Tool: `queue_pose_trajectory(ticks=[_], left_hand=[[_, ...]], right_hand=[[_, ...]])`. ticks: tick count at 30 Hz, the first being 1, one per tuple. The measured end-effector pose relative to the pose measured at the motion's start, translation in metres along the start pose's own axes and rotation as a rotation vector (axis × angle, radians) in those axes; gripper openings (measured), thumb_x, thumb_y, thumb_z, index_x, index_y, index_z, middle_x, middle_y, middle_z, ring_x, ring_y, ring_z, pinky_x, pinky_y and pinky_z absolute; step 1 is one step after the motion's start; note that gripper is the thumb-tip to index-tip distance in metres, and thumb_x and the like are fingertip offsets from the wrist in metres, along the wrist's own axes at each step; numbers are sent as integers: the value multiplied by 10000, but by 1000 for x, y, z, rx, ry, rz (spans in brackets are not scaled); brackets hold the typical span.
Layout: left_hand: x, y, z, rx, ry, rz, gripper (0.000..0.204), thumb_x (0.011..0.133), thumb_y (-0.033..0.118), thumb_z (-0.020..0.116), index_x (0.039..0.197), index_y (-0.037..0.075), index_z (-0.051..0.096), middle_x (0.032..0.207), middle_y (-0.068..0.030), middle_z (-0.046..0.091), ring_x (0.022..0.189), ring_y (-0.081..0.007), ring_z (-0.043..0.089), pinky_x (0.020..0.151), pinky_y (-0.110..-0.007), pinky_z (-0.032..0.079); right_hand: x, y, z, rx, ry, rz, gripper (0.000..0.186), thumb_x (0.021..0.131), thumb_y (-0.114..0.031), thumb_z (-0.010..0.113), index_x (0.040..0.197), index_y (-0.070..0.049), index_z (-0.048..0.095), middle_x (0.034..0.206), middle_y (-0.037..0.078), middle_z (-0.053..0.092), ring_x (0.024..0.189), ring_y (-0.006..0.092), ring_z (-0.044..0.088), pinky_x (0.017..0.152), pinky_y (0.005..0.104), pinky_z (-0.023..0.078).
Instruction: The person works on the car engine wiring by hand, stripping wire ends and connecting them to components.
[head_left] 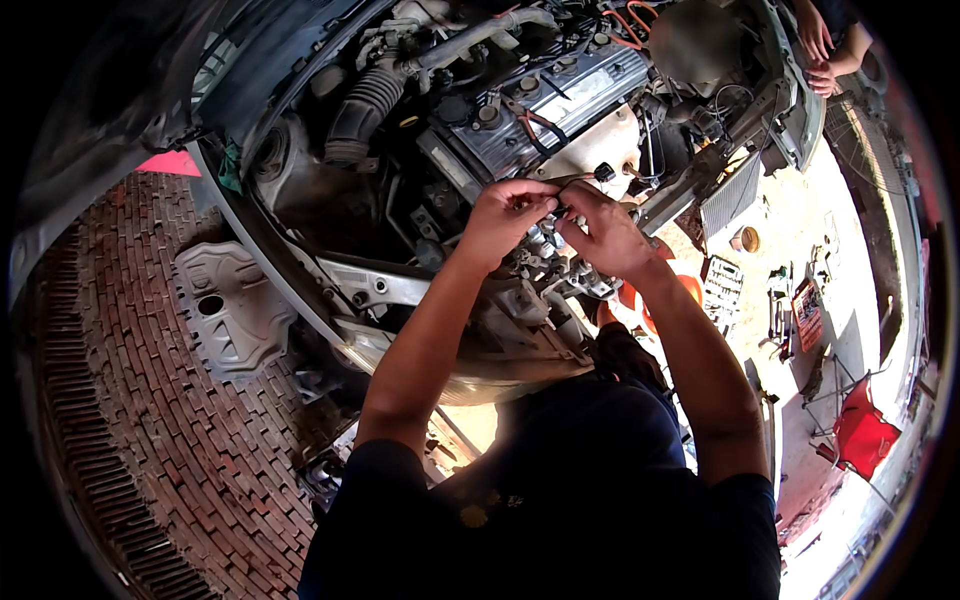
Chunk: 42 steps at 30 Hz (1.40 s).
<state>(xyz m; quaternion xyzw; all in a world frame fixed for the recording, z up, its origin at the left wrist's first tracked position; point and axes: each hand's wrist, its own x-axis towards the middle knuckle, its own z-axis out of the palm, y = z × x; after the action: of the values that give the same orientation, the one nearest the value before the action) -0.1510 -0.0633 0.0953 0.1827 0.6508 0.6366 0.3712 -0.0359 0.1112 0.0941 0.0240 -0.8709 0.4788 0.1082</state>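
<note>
My left hand (508, 220) and my right hand (606, 234) meet over the front of an open engine bay, fingertips pinched close together. A thin wire seems to run from between them to a small black plug (604, 172) just beyond. The part right between the fingertips is small, dark and mostly hidden. Behind my hands lies the engine's grey valve cover (600, 78), with a pair of dark-handled pliers (532, 124) resting on it. A pale metal heat shield (598, 145) sits on its near side. Metal engine parts (555, 255) show below my wrists.
A ribbed air intake hose (372, 98) is at the left of the bay. A grey plastic cover (232, 310) lies on the brick floor. To the right are a socket set (722, 285), a red folding chair (864, 432) and another person's hands (822, 70) by the car.
</note>
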Motion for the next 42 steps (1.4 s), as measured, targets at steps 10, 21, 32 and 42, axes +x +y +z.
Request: queue_pose_trajectory(ticks=[10, 21, 32, 42], left_hand=[[4, 0, -17, 82, 3, 11, 83, 981, 73, 713, 1057, 66, 681, 914, 45, 639, 770, -29, 540, 673, -215, 457], [9, -11, -17, -72, 137, 124, 62, 1009, 48, 680, 1064, 42, 651, 920, 27, 643, 819, -49, 573, 754, -220, 484], [15, 4, -36, 29, 30, 86, 102, 995, 50, 704, 1085, 20, 668, 968, 16, 673, 873, -51, 615, 781, -219, 521], [11, 10, -28, 259, 20, 179, 79, 1029, 66, 659, 1074, 14, 620, 978, 14, 636, 862, -42, 569, 768, -219, 493]], right_hand=[[10, -12, 4, -92, -69, 106, 319, 1014, -266, 652, 1227, -31, 617, 1085, 190, 660, 985, 412, 682, 853, 478, 533], [20, 23, 23, -323, -19, 152, 249, 999, -246, 636, 1105, -20, 627, 1045, 215, 679, 956, 434, 675, 816, 514, 540], [40, -11, 19, -297, 69, 209, 207, 1012, -286, 617, 1143, -135, 672, 1157, 147, 667, 1010, 415, 690, 884, 532, 558], [29, 8, 29, -145, 111, 176, 214, 1030, -220, 603, 1196, -89, 637, 1170, 186, 640, 1033, 442, 660, 870, 530, 533]])
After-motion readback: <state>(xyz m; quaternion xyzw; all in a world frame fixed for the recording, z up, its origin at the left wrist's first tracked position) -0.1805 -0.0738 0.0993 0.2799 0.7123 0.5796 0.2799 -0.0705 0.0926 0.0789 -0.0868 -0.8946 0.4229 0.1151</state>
